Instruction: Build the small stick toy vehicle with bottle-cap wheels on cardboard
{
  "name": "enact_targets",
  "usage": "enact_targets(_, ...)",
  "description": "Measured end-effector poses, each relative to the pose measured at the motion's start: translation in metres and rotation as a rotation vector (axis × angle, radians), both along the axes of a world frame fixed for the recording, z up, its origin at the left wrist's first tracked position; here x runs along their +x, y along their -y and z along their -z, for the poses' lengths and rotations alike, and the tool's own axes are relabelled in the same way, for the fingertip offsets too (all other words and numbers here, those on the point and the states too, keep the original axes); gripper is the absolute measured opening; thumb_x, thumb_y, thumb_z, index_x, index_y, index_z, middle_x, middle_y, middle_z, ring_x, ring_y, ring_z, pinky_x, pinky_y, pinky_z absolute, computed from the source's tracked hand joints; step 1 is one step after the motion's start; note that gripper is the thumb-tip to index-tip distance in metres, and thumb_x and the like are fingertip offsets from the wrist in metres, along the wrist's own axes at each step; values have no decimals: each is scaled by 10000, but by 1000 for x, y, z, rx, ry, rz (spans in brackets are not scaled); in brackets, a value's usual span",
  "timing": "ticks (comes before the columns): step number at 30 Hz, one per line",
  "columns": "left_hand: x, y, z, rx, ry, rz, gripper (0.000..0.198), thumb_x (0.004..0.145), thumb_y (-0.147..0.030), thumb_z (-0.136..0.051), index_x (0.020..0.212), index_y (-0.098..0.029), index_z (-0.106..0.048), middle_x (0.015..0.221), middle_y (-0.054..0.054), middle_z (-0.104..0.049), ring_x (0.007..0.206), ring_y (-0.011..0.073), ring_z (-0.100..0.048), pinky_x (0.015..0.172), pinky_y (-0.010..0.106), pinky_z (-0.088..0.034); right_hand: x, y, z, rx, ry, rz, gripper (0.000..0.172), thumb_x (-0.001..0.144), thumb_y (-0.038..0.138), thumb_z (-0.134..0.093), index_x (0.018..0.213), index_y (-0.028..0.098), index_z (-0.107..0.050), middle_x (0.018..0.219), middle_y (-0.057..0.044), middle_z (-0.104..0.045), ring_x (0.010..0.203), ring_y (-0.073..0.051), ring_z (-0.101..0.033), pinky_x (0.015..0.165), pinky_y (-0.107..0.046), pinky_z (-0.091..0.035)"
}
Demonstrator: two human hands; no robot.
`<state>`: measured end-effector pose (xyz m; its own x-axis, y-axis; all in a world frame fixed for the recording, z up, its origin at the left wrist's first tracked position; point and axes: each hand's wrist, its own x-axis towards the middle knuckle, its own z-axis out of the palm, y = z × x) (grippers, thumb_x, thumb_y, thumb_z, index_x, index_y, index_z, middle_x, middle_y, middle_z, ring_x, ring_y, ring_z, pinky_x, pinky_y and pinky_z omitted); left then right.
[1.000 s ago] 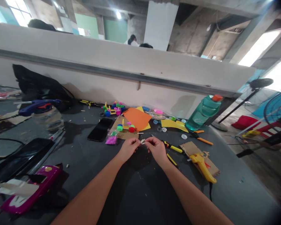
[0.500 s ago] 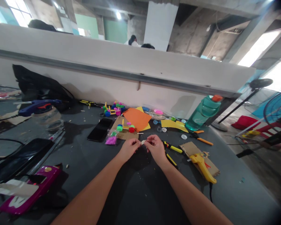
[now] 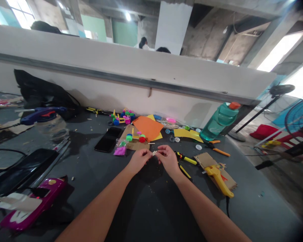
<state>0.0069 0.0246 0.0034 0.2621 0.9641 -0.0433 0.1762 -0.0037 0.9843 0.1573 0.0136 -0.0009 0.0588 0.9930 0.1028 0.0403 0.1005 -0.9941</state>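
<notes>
Small pale sticks [image 3: 154, 153], seemingly wooden, are pinched between my two hands above the dark table; their exact shape is too small to make out. My left hand [image 3: 140, 160] closes thumb and fingers on one end. From the other side my right hand [image 3: 167, 159] grips them with bent fingers. Just beyond lies a short loose stick [image 3: 151, 143]. Behind my left hand, a small assembly with a green cap and a red cap [image 3: 141, 138] rests on brown cardboard [image 3: 135, 145]. Yellow-handled pliers [image 3: 187, 158] lie beside my right hand, partly hidden by it.
A yellow glue gun [image 3: 220, 181] lies on cardboard at right, near a teal bottle [image 3: 219, 122] and orange-handled pliers [image 3: 221, 152]. Left are a phone [image 3: 108, 139], a bag of pink pieces [image 3: 120, 150] and a magenta power strip [image 3: 44, 195]. A low white partition [image 3: 103, 77] stands behind.
Both hands stay in nearly the same place with the pale sticks between them. Beyond the partition, a person's head has shifted slightly right.
</notes>
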Motion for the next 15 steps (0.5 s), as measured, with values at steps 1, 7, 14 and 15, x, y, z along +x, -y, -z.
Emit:
enact_targets(1,0,0,0,-3,1,-1,266,723,-414,-530,677,-154,-562,563,-36,-481,511,95,-446,467,202,-370,0,0,0,-1,5,0,274,675,262,-631,902,186,-497,672,37,-586,455,-77,-491,384,-188,-403)
enact_targets(7,0,-1,1,16,-7,5,274,721,-419,-532,664,-152,-558,544,-38,-474,498,95,-441,466,206,-370,1,0,0,10,25,5,278,671,266,-635,898,188,-496,667,39,-592,453,-81,-494,378,-189,-403)
enact_targets(14,-1,-1,1,18,-9,10,281,732,-424,-525,685,-150,-564,564,-28,-481,517,98,-457,464,198,-380,1,-1,1,-3,17,-3,290,666,260,-636,904,190,-487,664,41,-582,447,-79,-489,373,-185,-401)
enact_targets(15,-1,-1,1,19,-6,9,282,731,-426,-525,684,-151,-563,564,-28,-483,518,99,-459,463,197,-380,1,-1,1,-6,10,-3,291,665,259,-636,906,191,-486,669,40,-585,447,-78,-488,374,-186,-401)
